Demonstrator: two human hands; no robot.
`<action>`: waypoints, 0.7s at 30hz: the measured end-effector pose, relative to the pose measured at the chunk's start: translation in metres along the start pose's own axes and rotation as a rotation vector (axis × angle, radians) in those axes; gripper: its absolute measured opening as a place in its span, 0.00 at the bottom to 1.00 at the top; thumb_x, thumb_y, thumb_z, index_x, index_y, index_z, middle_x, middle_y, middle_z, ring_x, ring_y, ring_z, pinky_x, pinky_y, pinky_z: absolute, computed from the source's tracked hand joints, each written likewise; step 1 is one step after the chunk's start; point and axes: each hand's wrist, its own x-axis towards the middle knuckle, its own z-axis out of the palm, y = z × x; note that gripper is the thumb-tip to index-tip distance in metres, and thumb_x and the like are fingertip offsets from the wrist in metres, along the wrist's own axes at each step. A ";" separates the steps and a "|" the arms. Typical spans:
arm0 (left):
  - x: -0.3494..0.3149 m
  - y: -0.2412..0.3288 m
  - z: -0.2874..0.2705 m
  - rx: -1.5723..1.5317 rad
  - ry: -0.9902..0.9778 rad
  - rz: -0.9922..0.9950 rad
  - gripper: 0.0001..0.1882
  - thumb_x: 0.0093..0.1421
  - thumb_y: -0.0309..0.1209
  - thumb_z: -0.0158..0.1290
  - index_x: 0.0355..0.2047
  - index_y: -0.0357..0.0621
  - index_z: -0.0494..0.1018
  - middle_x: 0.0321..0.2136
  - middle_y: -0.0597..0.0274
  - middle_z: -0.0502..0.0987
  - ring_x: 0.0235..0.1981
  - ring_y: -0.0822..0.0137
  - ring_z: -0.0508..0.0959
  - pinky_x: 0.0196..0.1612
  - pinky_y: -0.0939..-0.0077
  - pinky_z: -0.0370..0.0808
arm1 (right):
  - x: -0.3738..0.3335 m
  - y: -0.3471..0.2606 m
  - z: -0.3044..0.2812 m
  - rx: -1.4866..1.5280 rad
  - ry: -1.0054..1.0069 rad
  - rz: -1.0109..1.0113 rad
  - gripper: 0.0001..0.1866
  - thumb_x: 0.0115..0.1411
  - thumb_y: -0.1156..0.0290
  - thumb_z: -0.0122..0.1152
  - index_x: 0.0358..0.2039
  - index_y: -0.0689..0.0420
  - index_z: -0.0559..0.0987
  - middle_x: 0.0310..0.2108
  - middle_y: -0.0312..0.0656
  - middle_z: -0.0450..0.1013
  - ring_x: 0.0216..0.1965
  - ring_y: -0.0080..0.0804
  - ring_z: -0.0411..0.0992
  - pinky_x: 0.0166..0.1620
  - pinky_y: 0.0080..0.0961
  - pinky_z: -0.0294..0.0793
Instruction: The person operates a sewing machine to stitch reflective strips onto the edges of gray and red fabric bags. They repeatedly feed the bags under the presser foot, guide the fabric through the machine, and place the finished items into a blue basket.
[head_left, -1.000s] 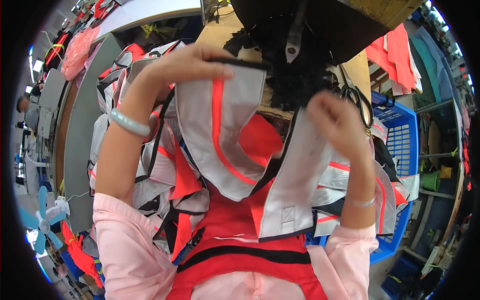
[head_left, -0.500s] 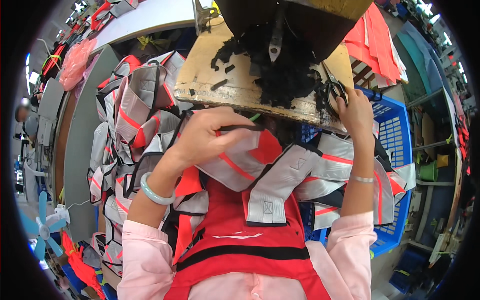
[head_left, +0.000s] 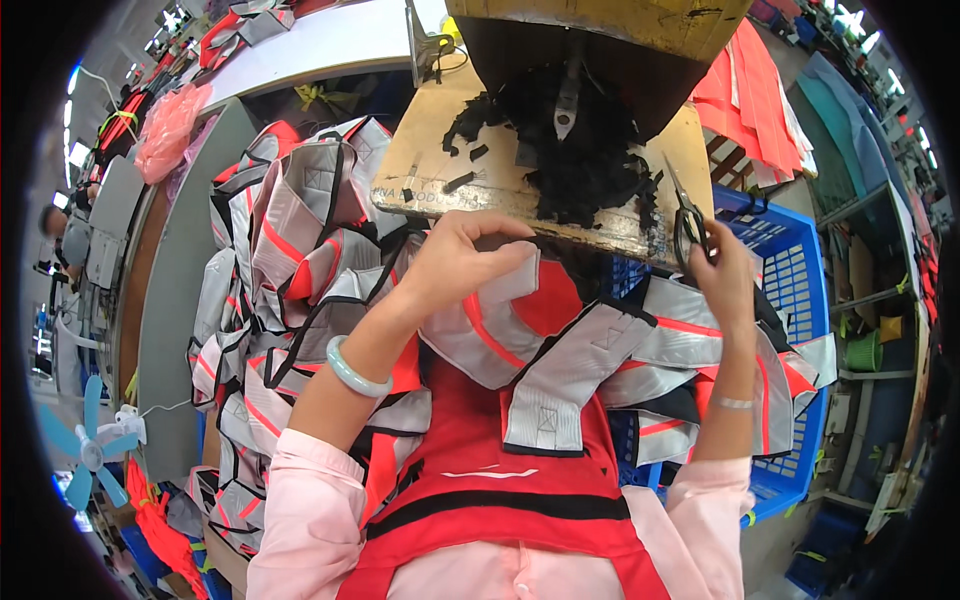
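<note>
"Two hands are in view; what is held?"

"By the left hand, just off centre toward eleven o'clock, the upper edge of a grey-and-red fabric piece is pinched between thumb and fingers. By the right hand, at three o'clock, the handle loops of the scissors appear to be gripped; how firmly cannot be told."

"And the piece lies where?"

"It is draped toward six o'clock from the left hand, over the red apron, with a strap end at five o'clock."

"How should it handle?"

"Light and limp, it is judged, perhaps slick on the grey face; not fragile, but easily folded over. It is best taken by the black-bound edge, which looks firmer."

"Can any writing be read?"

"Faint printed lettering is seen at eleven o'clock, along the wooden board; it is only partly legible. On the grey cloth, no label can be made out."
</note>
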 end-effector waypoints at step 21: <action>0.004 0.004 0.023 -0.049 0.015 0.112 0.08 0.51 0.27 0.59 0.31 0.34 0.78 0.27 0.68 0.78 0.29 0.79 0.73 0.35 0.82 0.70 | -0.115 -0.100 0.064 0.908 -0.232 0.088 0.34 0.44 0.66 0.76 0.47 0.60 0.65 0.31 0.37 0.69 0.28 0.24 0.65 0.33 0.20 0.68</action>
